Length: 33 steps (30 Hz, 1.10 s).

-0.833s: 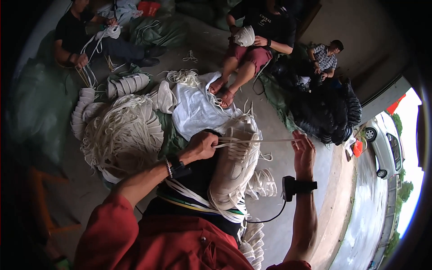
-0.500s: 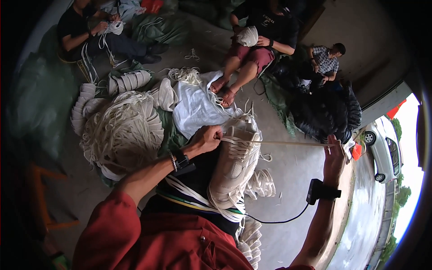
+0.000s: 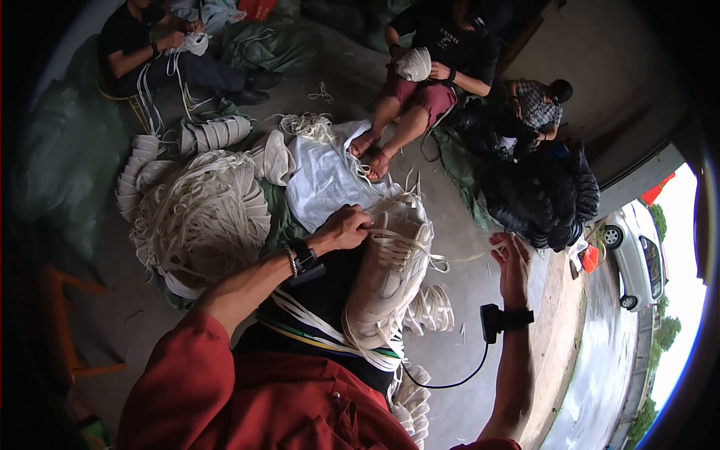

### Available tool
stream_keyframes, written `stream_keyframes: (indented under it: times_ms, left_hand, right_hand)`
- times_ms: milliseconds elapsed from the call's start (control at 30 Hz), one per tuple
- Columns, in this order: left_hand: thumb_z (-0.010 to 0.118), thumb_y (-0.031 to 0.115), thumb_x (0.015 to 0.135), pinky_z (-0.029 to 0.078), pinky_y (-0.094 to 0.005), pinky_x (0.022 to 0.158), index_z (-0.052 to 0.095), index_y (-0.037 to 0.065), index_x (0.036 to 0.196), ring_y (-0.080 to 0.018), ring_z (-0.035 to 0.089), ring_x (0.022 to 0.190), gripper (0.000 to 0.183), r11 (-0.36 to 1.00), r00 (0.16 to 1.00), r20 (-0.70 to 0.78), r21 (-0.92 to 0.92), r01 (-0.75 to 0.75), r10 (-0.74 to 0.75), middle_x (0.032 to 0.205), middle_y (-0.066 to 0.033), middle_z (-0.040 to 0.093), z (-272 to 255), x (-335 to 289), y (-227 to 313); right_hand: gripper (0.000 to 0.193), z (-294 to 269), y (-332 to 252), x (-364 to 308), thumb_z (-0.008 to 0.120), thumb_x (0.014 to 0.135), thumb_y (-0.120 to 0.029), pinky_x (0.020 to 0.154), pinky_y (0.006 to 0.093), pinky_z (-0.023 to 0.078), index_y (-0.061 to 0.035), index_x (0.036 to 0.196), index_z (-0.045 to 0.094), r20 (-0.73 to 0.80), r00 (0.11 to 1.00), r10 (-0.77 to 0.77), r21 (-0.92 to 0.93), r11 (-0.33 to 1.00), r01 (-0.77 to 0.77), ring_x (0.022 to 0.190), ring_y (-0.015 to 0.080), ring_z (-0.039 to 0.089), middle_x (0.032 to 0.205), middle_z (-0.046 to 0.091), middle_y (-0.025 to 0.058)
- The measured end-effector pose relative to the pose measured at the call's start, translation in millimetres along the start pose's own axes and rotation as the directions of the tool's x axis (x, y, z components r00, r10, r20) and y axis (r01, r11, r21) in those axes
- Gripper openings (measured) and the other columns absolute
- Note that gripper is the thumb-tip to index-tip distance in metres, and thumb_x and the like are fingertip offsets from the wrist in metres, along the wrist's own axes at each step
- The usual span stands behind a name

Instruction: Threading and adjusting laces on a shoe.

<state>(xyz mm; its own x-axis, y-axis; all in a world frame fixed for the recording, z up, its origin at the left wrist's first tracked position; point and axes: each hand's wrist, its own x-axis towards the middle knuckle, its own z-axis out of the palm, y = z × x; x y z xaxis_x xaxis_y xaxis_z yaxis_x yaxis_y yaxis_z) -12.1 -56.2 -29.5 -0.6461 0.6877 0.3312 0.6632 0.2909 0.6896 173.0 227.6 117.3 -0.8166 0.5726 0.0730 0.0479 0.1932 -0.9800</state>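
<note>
A cream-white sneaker (image 3: 390, 281) lies on my lap, toe toward me, with its laces half threaded. My left hand (image 3: 346, 227) pinches the lace at the shoe's upper eyelets. My right hand (image 3: 511, 259) is out to the right of the shoe, fingers curled around the free end of the white lace (image 3: 465, 258), which sags between hand and shoe. A black device with a cable is strapped to my right wrist (image 3: 504, 319).
A big heap of white laces (image 3: 199, 217) lies to my left, with bundled lace stacks (image 3: 214, 133) behind it and a white sack (image 3: 322, 180) ahead. Three people sit around on the concrete floor. A black pile (image 3: 544, 199) sits right; a white car (image 3: 634, 255) stands outside.
My right hand pulled the lace out far to the right, then came back in toward the shoe; the lace went from taut to slack. My left hand stayed on the eyelets.
</note>
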Motion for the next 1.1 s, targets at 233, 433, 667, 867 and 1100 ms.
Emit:
stream_keyframes:
  times_ms: [233, 433, 667, 867, 1100]
  left_hand:
    - [0.059, 0.014, 0.071, 0.044, -0.0349, 0.069, 0.059, 0.001, 0.073, -0.0282, 0.056, 0.076, 0.013, 0.985, 0.998, 0.057, -0.171, 0.005, 0.005, 0.074, -0.0136, 0.058, -16.6, 3.2, -6.0]
    - [0.058, 0.009, 0.073, 0.042, -0.0311, 0.061, 0.055, -0.001, 0.075, -0.0217, 0.054, 0.065, 0.011, 0.979, 0.997, -0.063, -0.198, 0.038, -0.051, 0.069, -0.0109, 0.054, -16.9, 2.9, -18.0]
    - [0.051, 0.008, 0.074, 0.044, -0.0406, 0.064, 0.052, 0.003, 0.077, -0.0343, 0.057, 0.075, 0.006, 0.99, 0.974, -0.182, -0.067, 0.124, -0.134, 0.076, -0.0156, 0.058, -12.7, -2.0, -41.7]
    - [0.049, 0.007, 0.073, 0.042, -0.0417, 0.061, 0.052, 0.003, 0.074, -0.034, 0.057, 0.074, 0.005, 0.965, 0.94, -0.227, -0.011, 0.26, -0.256, 0.076, -0.0148, 0.058, -15.5, -6.9, -42.3]
    - [0.042, -0.01, 0.068, 0.042, -0.0338, 0.084, 0.049, 0.007, 0.111, -0.0302, 0.051, 0.102, 0.047, 0.972, 0.995, -0.1, -0.232, -0.039, 0.016, 0.108, -0.015, 0.054, -5.3, 4.7, 3.4]
  right_hand:
    - [0.022, 95.2, 36.6, 5.3, 0.046, 0.091, -0.016, 0.05, 0.0207, 0.042, -0.0016, 0.093, 0.063, 0.388, 0.921, 0.027, -0.186, 0.981, 0.05, 0.052, 0.007, 0.051, 0.06, 0.053, 0.0003]
    - [0.02, 122.5, 53.1, 12.0, 0.049, 0.086, -0.015, 0.046, 0.0219, 0.041, -0.0017, 0.081, 0.063, 0.38, 0.916, -0.131, -0.333, 0.904, 0.267, 0.051, 0.0062, 0.05, 0.057, 0.054, -0.0004]
    - [0.019, 117.5, 48.6, 9.7, 0.048, 0.085, -0.013, 0.051, 0.0229, 0.043, -0.0009, 0.077, 0.061, 0.419, 0.899, -0.13, -0.397, 0.864, 0.31, 0.056, 0.0068, 0.052, 0.058, 0.055, 0.0001]
    - [0.018, 118.9, 52.8, 8.3, 0.048, 0.085, -0.011, 0.053, 0.023, 0.043, -0.0006, 0.08, 0.062, 0.428, 0.89, -0.156, -0.461, 0.81, 0.363, 0.058, 0.0063, 0.053, 0.061, 0.057, 0.0004]
    - [0.024, 82.6, 10.6, 5.6, 0.05, 0.088, -0.022, 0.072, 0.0303, 0.048, -0.0012, 0.092, 0.062, 0.289, 0.957, -0.008, 0.026, 1.0, 0.001, 0.076, 0.0167, 0.062, 0.082, 0.065, 0.0087]
